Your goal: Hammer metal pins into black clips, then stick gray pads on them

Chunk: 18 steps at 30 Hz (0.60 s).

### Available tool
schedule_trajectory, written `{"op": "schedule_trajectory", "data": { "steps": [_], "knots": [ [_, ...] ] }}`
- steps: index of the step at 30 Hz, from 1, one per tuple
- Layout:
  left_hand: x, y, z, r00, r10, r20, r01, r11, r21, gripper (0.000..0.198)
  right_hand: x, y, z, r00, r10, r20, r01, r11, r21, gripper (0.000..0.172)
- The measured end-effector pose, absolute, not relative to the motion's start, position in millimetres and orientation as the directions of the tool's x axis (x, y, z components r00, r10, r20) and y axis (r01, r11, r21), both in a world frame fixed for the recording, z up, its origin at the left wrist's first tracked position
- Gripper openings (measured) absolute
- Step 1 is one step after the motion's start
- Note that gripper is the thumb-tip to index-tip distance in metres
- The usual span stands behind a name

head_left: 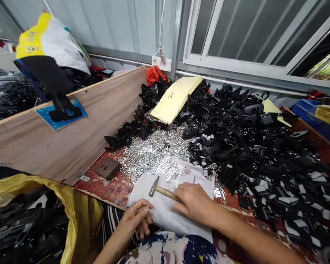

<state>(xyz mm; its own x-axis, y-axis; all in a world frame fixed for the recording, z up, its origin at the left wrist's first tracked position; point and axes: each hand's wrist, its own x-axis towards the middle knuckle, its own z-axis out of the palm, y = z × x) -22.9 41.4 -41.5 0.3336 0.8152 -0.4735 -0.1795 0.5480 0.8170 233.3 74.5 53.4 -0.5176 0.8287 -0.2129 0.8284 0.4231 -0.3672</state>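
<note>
A small hammer [154,186] with a wooden handle lies over the pale cloth [165,216] at the table's front edge. My right hand [194,201] is closed around the end of its handle, the metal head pointing left. My left hand [139,217] is at the cloth's left edge with its fingers curled and thumb near the index finger; anything between them is too small to make out. Just behind the cloth spreads a heap of shiny metal pins [154,152]. To the left sits a brown block [107,168] with a slot in its top.
Black plastic parts [244,146] are piled high on the right. A yellow paper stack [176,99] lies at the back. A wooden board [99,113] borders the left side, with a phone holder [64,110] on it. A yellow sack [82,216] of black parts stands front left.
</note>
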Motion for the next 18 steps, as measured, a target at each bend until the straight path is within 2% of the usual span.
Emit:
{"op": "schedule_trajectory", "data": {
  "steps": [2,4,5,8,13,16,18],
  "knots": [
    [-25,42,-36,0.350,0.803,-0.482,-0.152,0.556,0.817,0.058,244,54,39,-0.392,0.882,-0.261,0.916,0.348,-0.199,0.038],
    [-24,41,-32,0.340,0.803,-0.489,-0.126,0.555,0.822,0.059,257,40,27,-0.303,0.912,-0.275,0.952,0.282,-0.116,0.035],
    [-24,40,-30,0.326,0.804,-0.497,-0.110,0.554,0.825,0.060,263,35,23,-0.292,0.916,-0.276,0.956,0.269,-0.119,0.029],
    [-20,40,-21,0.249,0.823,-0.511,-0.068,0.541,0.838,0.064,273,31,27,-0.316,0.908,-0.276,0.936,0.250,-0.247,0.017],
    [2,52,-3,0.158,0.841,-0.517,0.008,0.522,0.853,0.078,257,40,40,-0.305,0.908,-0.288,0.896,0.171,-0.410,0.029],
    [26,59,8,0.095,0.879,-0.466,-0.027,0.471,0.882,0.091,230,45,34,-0.336,0.923,-0.186,0.815,0.187,-0.548,0.037],
    [37,67,18,0.060,0.916,-0.398,-0.098,0.402,0.910,0.095,215,50,29,-0.418,0.907,-0.060,0.716,0.287,-0.637,0.044]
  ]
}}
